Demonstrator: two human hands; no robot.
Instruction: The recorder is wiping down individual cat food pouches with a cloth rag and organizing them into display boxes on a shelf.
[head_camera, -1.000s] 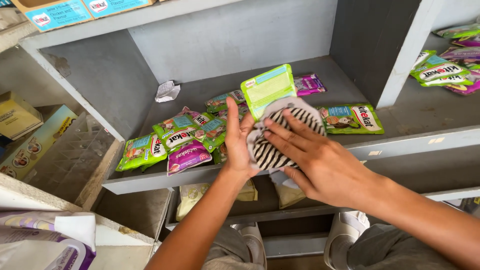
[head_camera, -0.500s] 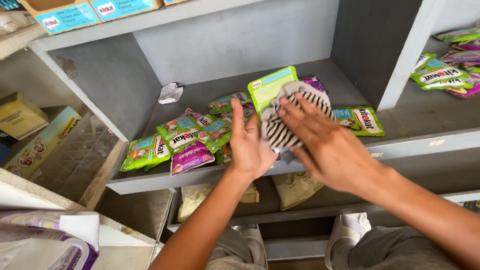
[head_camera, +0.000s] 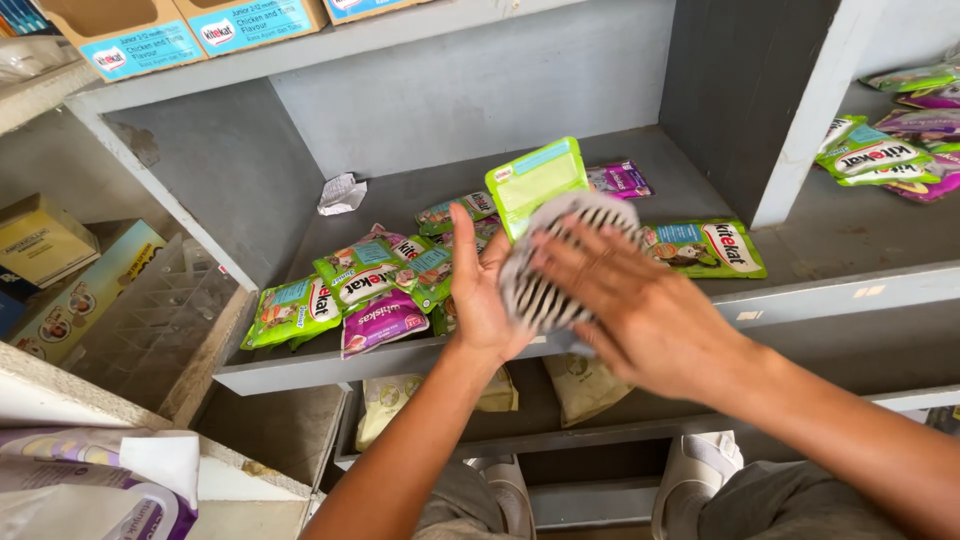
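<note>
The left hand (head_camera: 487, 297) and right hand (head_camera: 640, 310) are pressing a striped pouch (head_camera: 545, 270) upright between flat, spread palms — the green pouch (head_camera: 540, 180) is standing just behind, nearer the right fingertips.

Black-and-white striped pouch (head_camera: 545, 290), grey shelf (head_camera: 800, 290)

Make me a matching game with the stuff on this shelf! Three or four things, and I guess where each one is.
Things:
1. striped pouch
2. light green pouch
3. crumpled white paper
4. purple pouch

Places:
A. lying alone toward the back left of the shelf
B. standing upright just behind the hands
C. pressed between the left hand and the right hand
D. lying near the front edge of the shelf, left of the left hand

Pairs: 1-C, 2-B, 3-A, 4-D
</note>
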